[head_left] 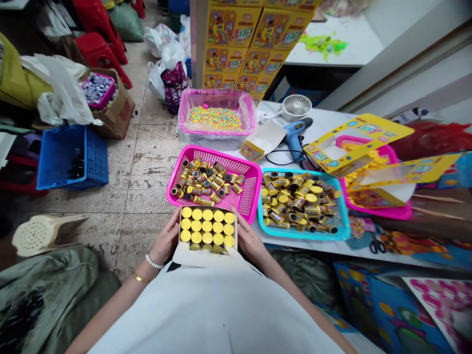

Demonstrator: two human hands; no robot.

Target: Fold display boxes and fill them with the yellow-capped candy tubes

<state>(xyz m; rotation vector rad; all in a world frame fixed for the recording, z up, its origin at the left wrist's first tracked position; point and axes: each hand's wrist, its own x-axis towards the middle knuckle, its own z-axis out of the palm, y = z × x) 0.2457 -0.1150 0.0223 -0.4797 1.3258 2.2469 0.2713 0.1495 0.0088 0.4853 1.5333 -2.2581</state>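
An open carton (201, 259) is held against my body, its pale flap toward me. Neat rows of small cylinders with yellow round caps (207, 226) fill most of it. My left hand (166, 241) grips the carton's left side. On the opposite side, my right hand (250, 241) has its fingers pressed to the wall. Just beyond the carton sits a pink mesh basket (248, 196) of loose small cylinders with yellow labels (202, 191). A turquoise basket (342, 216) to the right holds more of them, several showing yellow caps.
A pink tub (180, 115) of colourful beads stands behind. Near it are a blue heat-gun-like tool (295, 132), a small white fan (297, 105) and an unfolded yellow box (332, 152). Yellow boxes (236, 49) are stacked at the back. Scissors (378, 245) lie right; a blue crate (73, 162) stands left.
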